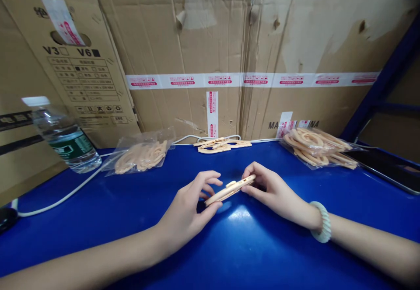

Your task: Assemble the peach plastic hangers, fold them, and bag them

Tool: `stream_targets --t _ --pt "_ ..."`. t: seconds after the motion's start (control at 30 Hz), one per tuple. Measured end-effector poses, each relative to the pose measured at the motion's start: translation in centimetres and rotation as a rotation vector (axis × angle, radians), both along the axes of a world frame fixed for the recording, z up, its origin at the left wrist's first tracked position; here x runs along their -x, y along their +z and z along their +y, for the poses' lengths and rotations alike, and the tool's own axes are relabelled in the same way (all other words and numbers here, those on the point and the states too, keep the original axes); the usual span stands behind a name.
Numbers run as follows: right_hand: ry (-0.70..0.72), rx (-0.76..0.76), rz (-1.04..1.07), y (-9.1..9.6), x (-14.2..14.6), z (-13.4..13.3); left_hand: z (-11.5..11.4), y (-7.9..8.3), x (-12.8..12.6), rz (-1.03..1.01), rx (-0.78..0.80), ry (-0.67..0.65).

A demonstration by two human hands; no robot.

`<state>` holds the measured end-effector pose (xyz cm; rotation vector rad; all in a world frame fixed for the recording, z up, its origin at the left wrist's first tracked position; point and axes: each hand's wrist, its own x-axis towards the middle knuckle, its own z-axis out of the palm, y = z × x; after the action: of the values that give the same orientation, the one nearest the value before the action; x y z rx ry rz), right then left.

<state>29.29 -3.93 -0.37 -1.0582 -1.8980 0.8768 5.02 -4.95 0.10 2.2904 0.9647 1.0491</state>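
Between my hands, just above the blue table, is a slim beige plastic piece (231,189) that looks like a folded clothes hanger. It is seen edge-on, with its right end tilted up and a small slot near that end. The thumb of my left hand (188,202) lies against its lower left end, with the other fingers curled above. My right hand (269,189) pinches the upper right end between thumb and fingers. Behind it, several similar beige hangers (223,145) lie in a loose heap at the foot of the cardboard.
Clear bags of beige pieces lie at the left (141,156) and right (315,145). A water bottle (65,137) leans at the left, beside a white cable (75,191). A dark phone-like slab (387,167) lies far right. Cardboard (183,110) walls the back of the blue table (256,255).
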Motion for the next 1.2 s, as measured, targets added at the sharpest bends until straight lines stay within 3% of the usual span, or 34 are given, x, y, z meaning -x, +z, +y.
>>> stream_targets --t 0.13,0.27,0.43,0.7,0.83,0.93,1.0,1.1,1.2 --pt "0.065 0.111 0.166 0.0 0.9 -1.0 -0.4 0.4 0.4 0.0 0.0 0.057" --pt "0.075 0.123 0.246 0.3 1.4 -1.7 -0.3 0.5 0.5 0.015 0.005 0.131" --pt "0.05 0.121 0.29 0.9 1.3 -1.9 -0.3 0.4 0.6 -0.016 0.133 0.089" --pt "-0.045 0.202 0.233 1.1 0.9 -1.5 0.3 0.5 0.5 -0.346 0.416 0.072" --pt "-0.069 0.262 0.185 1.1 0.7 -1.1 0.4 0.4 0.6 -0.473 0.452 0.07" --pt "0.009 0.314 0.121 1.3 0.4 -0.8 0.5 0.2 0.6 -0.535 0.442 0.076" --pt "0.035 0.305 0.073 1.3 0.2 -0.6 0.6 0.2 0.6 -0.566 0.447 0.092" --pt "-0.055 0.198 0.044 1.4 0.0 -0.6 0.8 0.3 0.7 -0.591 0.476 0.1" --pt "-0.143 0.169 0.187 1.4 0.0 -0.7 0.8 0.5 0.7 -0.564 0.479 0.122"
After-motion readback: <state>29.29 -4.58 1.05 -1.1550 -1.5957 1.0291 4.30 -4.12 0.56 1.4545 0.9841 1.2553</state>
